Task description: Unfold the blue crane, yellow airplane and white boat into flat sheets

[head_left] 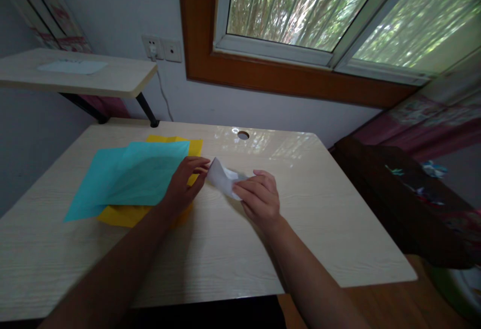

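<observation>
A small piece of folded white paper (pixel 223 179) is held over the middle of the desk, with a pointed corner standing up at its left end. My left hand (pixel 187 180) pinches that left end between thumb and fingers. At the other end, my right hand (pixel 260 195) is closed on the paper, its fingers covering part of it. Left of my hands lie overlapping turquoise paper sheets (pixel 139 174), on top of yellow paper (pixel 126 216) that shows at the back and front edges.
The pale wood desk (pixel 300 229) has a round cable hole (pixel 243 135) near its back edge. A raised shelf (pixel 112 79) at the back left carries a white sheet (pixel 72 66). Beyond the right edge stands a dark wooden piece of furniture (pixel 398 204) with small items on it.
</observation>
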`<state>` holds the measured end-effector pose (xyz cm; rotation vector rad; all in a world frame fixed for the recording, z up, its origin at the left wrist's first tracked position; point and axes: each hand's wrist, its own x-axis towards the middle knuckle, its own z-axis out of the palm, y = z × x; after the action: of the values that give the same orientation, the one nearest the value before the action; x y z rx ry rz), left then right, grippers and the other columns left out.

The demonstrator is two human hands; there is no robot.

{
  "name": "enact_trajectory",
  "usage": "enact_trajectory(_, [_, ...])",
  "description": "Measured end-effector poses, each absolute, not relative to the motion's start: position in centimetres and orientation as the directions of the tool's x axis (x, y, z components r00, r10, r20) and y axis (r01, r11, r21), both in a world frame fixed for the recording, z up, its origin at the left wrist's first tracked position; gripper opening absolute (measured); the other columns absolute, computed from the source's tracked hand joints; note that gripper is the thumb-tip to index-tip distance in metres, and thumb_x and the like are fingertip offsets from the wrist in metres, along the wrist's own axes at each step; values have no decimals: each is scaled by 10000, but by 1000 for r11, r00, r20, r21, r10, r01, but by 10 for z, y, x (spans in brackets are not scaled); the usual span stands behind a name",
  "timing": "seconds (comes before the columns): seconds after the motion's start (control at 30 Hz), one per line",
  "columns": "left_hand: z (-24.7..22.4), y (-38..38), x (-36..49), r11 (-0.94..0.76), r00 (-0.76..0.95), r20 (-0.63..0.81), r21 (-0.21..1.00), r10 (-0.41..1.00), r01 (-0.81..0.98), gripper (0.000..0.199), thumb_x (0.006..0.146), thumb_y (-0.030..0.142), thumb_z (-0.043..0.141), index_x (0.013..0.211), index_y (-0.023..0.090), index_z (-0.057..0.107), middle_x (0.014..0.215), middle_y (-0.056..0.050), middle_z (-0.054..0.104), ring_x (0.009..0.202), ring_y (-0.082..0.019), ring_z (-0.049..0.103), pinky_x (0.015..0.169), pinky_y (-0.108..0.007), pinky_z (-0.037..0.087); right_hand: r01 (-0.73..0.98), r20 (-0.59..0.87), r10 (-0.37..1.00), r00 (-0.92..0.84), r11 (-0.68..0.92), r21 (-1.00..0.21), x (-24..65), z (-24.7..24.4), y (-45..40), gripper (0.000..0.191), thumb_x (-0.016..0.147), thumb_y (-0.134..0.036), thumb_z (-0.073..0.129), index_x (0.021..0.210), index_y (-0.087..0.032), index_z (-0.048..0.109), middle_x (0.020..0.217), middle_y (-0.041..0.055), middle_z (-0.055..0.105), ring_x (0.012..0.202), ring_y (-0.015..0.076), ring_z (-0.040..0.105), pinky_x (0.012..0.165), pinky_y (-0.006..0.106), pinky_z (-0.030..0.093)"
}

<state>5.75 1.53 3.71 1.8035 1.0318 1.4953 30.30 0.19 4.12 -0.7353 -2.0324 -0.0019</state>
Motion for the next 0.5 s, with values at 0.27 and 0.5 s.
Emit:
enact_trajectory(0.27, [27, 14, 67, -306, 198, 322, 946, 926, -109, 366, 965, 323, 601, 1329, 287, 590, 1303, -90, 596, 1202, -241, 575, 993, -395, 500, 183, 427, 898, 105, 405, -896, 293, 32, 9, 97, 871, -348, 728, 894, -257, 750, 803, 16, 696, 736, 192, 596, 673, 322, 477])
enact_trajectory(0.5, [28, 12, 79, 45, 282, 70, 923, 957, -382, 549, 803, 279, 802, 1304, 276, 577, 953, -22, 683, 901, -199, 662, 830, -362, 543, -366, 34, 999, 15, 37, -930, 274, 23, 19, 313, 774, -450, 804, 978, -227, 724, 912, 22, 733, 780, 181, 627, 705, 292, 507])
